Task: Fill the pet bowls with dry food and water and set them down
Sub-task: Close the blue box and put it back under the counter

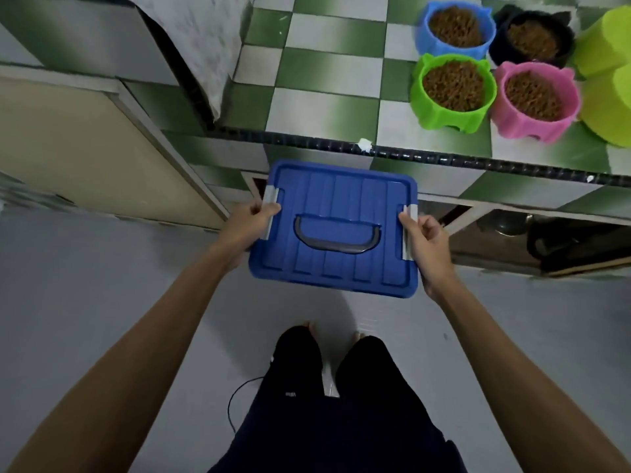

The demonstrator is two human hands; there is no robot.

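dim, soft, edges warped

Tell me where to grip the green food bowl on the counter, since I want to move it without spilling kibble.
Probably best to take the green bowl by its outer wall low down, both hands from opposite sides. It is filled nearly to the rim, so fingers inside would hit food. The pink bowl crowds its right side, so come from the front and back.

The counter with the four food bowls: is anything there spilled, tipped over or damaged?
Mostly no. The blue bowl, black bowl, green bowl and pink bowl stand upright, full of kibble, with none spilled. Only the counter edge shows small white chips. Both hands grip the closed blue box.
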